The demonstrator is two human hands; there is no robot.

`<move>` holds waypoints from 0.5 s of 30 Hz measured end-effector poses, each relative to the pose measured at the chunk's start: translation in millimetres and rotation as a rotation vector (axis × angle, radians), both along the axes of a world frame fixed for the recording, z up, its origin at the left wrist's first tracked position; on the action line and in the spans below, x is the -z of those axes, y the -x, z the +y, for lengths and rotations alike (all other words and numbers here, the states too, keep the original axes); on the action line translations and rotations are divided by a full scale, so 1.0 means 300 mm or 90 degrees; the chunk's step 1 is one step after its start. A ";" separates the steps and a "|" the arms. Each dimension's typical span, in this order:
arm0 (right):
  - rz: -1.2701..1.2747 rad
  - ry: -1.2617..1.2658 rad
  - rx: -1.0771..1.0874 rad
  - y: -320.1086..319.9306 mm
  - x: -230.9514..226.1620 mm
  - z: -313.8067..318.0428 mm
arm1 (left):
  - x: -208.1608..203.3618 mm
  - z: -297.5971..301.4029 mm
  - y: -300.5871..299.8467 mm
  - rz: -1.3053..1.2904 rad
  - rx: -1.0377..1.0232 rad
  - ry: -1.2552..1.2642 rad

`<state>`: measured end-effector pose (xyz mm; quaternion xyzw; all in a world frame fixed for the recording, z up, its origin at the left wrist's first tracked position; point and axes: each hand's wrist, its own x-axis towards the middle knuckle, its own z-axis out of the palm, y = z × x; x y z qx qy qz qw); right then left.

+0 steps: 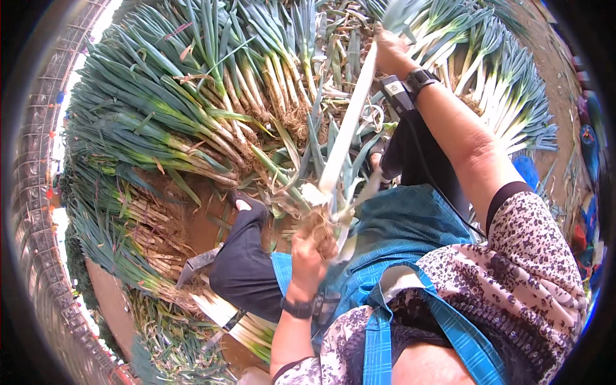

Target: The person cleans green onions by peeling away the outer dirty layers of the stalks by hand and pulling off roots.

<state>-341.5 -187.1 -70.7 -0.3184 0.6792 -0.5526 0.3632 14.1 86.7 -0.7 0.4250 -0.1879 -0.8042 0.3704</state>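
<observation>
A long white leek (350, 122) slants across the middle, green end up and away from me. Near its green leaves my right hand (390, 52) is closed round the stalk. My left hand (309, 256), low in front of my lap, is closed on a brown tuft of roots (317, 228) by the leek's lower end. Pale and green leaf strips (350, 205) splay out around that tuft. Whether the roots are still joined to the white stalk, I cannot tell.
Untrimmed leeks (160, 109) with soil and roots are heaped on the left and far side. Clean white leeks (507, 96) lie fanned at the far right. Leaf scraps (179, 346) cover ground at lower left. A blade (197, 264) is beside my left knee. Wire mesh (38, 192) curves along the left.
</observation>
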 end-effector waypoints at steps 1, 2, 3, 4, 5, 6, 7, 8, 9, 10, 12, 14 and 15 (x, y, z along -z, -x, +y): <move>-0.150 -0.017 0.041 -0.068 -0.017 -0.011 | -0.006 0.042 -0.015 -0.014 0.011 -0.028; -0.294 -0.027 0.106 -0.122 -0.036 -0.022 | -0.008 0.073 -0.029 -0.221 0.055 0.245; -0.295 -0.076 0.093 -0.141 -0.010 -0.044 | -0.010 0.104 -0.047 -0.427 0.102 0.517; 0.166 -0.049 -0.027 -0.041 0.057 -0.061 | -0.016 0.131 -0.065 -0.616 0.157 0.803; 0.620 -0.025 -0.155 0.058 0.106 -0.089 | -0.025 0.201 -0.118 -0.665 0.199 0.741; 0.730 -0.053 -0.163 0.067 0.097 -0.122 | -0.057 0.268 -0.178 -0.510 0.106 0.396; 0.765 -0.056 -0.139 0.131 0.112 -0.152 | -0.098 0.291 -0.217 -0.331 0.025 0.065; 0.804 -0.062 -0.112 0.202 0.123 -0.177 | -0.140 0.247 -0.213 -0.476 0.106 0.109; 0.767 -0.035 -0.046 0.332 0.132 -0.195 | -0.169 0.166 -0.202 -0.614 0.194 0.175; 0.197 0.005 0.061 0.158 0.097 -0.203 | -0.078 0.155 -0.256 -0.760 0.178 0.336; -0.020 0.131 0.101 0.098 0.020 -0.173 | -0.028 0.007 -0.227 -1.032 0.213 0.519; 0.468 0.143 -0.004 0.249 0.114 -0.129 | -0.038 -0.171 -0.065 -0.754 0.111 0.546; 0.672 0.154 -0.038 0.225 0.103 -0.128 | -0.030 -0.224 0.005 -0.617 0.095 0.498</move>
